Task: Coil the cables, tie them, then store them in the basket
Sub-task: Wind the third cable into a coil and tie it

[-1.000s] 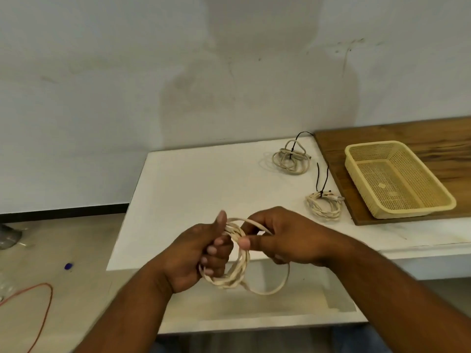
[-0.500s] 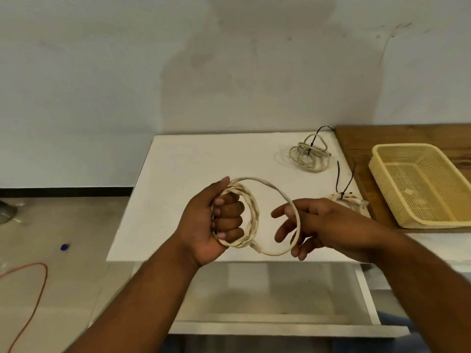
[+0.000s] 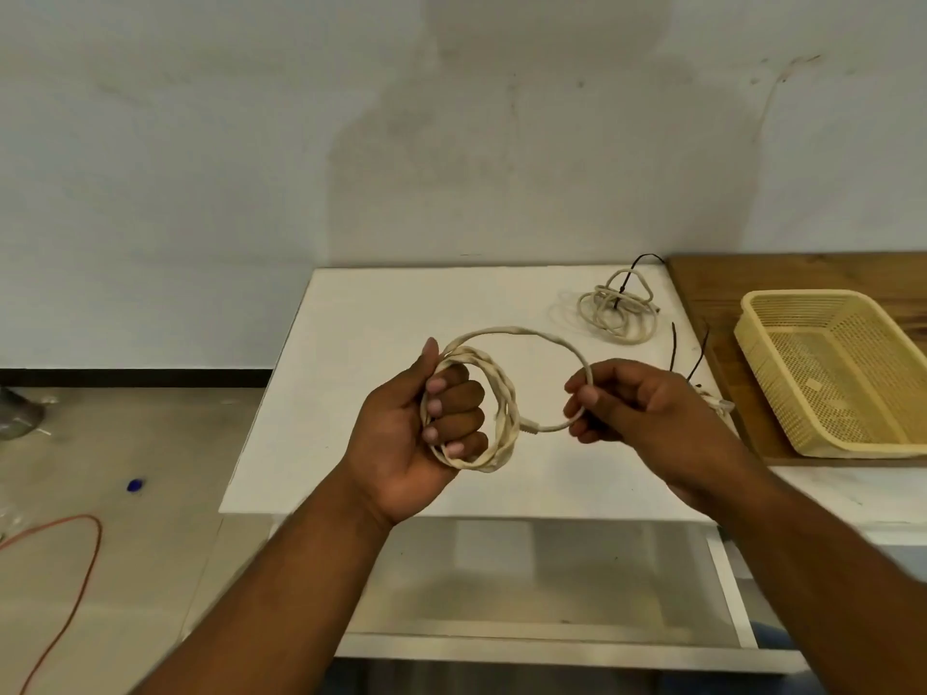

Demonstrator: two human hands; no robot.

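Two hands coil a cream cable (image 3: 494, 393): left hand (image 3: 416, 433) fists the coil, right hand (image 3: 637, 413) pinches the last loop, seemingly near its plug; best laid flush.

Lighting is even, soft and moderately bright, with no glare. A broad, faint shadow falls on the wall (image 3: 501, 168) behind the bench (image 3: 381, 343), indicating light from behind the wearer. Straight edges bow at the frame margins from wide-angle distortion. The forearms low in frame are slightly blurred.
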